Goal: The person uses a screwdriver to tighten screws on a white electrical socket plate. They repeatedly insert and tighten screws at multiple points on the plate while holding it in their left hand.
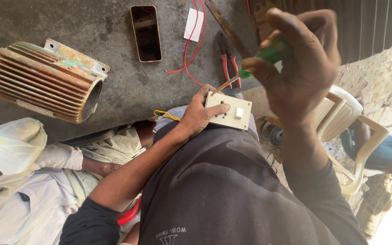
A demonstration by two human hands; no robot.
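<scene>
My left hand (199, 113) grips a cream switch-and-socket plate (230, 111), holding it on my knee at the bench edge. My right hand (300, 63) is closed around the green handle of a screwdriver (264, 56). Its metal shaft slants down to the left and its tip meets the upper left corner of the plate. A short yellow wire (166, 114) pokes out just left of my left hand.
On the grey bench (69, 27) lie a rusty finned motor housing (46, 81), a phone (146, 32), red wire (189, 45), a white card (194, 25) and red-handled pliers (230, 68). A cream plastic chair (350, 131) stands right. Another person in light clothes (46, 190) is lower left.
</scene>
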